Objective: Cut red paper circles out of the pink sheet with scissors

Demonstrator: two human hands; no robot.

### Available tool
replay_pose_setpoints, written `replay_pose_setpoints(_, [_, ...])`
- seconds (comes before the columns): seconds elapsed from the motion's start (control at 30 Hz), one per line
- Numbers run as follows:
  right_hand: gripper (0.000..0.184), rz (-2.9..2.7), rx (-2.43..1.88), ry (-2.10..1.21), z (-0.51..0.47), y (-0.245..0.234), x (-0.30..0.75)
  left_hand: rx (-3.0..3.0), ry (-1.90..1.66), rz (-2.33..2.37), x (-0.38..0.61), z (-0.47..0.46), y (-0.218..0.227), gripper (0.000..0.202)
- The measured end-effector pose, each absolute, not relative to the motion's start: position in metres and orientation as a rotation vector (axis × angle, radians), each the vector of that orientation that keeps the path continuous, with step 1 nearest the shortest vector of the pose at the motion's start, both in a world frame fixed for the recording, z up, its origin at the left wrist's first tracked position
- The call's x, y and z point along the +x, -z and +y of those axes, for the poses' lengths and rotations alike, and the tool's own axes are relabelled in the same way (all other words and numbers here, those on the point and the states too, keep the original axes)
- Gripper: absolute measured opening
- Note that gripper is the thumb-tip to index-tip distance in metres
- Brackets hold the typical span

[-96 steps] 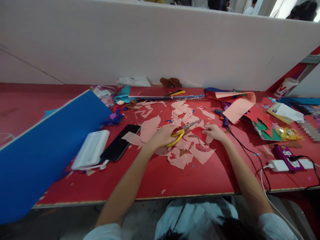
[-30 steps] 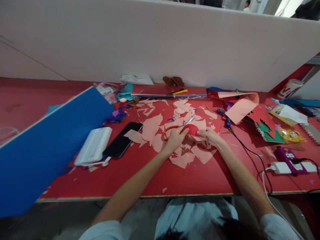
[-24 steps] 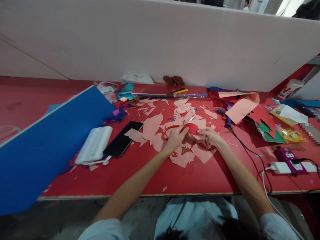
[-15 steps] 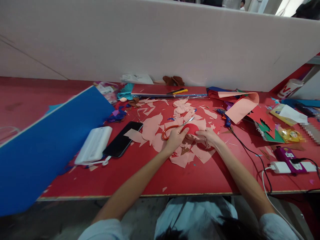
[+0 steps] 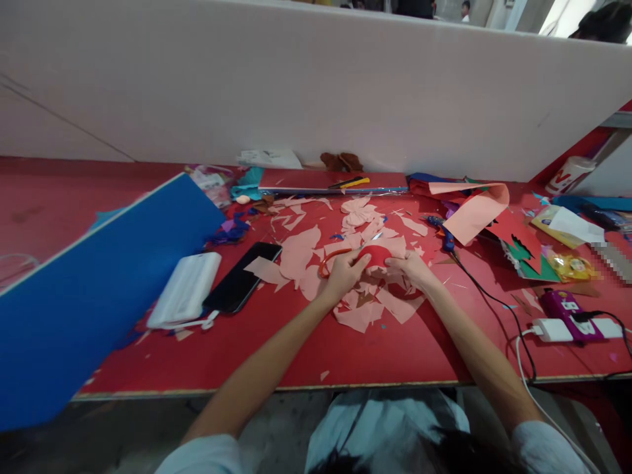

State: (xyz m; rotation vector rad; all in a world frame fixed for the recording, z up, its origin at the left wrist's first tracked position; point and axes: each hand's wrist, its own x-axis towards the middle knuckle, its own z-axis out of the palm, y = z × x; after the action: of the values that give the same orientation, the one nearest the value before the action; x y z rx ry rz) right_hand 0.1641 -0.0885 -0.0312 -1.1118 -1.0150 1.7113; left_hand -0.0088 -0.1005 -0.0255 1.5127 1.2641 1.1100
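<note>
A small rounded piece of red felt or paper (image 5: 376, 255) is held between my two hands over the scrap pile. My left hand (image 5: 347, 271) pinches its left edge, fingers closed. My right hand (image 5: 411, 266) is closed on its right side. Orange-handled scissors (image 5: 326, 262) lie by my left hand; their blades show just beyond the red piece and the rest is hidden. I cannot tell whether that hand touches them. Pale pink cut pieces (image 5: 301, 253) are scattered beneath and around both hands.
Left of the scraps are a black phone (image 5: 243, 276), a white pack (image 5: 186, 289) and a big tilted blue board (image 5: 99, 296). To the right lie a blue glue gun (image 5: 447, 238) with its cord, a curled pink sheet (image 5: 476, 214) and a purple-and-white power strip (image 5: 575, 319). A white partition (image 5: 316, 85) stands behind.
Both hands keep hold of the red piece and have barely moved. The piece sits turned slightly, covering more of the scissor blades. The camera view has shifted a little.
</note>
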Motion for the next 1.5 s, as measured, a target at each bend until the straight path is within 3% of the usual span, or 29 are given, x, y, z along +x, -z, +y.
replay_pose_setpoints(0.23, [0.026, -1.100, -1.114, -1.728, -0.089, 0.030, 0.168, 1.831, -1.095, 1.261, -0.021, -0.092, 0.020, 0.025])
replay_pose_setpoints(0.87, [0.024, -1.233, -1.101, -1.717, -0.089, 0.029, 0.171, 1.871, -1.086, 1.212, -0.016, -0.100, 0.024, 0.030])
replay_pose_setpoints(1.2, [0.038, -1.036, -0.955, -1.659, -0.090, 0.034, 0.163, 1.721, -1.369, 1.323, -0.013, -0.104, 0.018, 0.024])
replay_pose_setpoints(1.5, [0.040, -1.337, -1.016, -1.567, -0.114, 0.039, 0.134, 1.582, -1.338, 1.276, -0.003, -0.111, 0.020, 0.024])
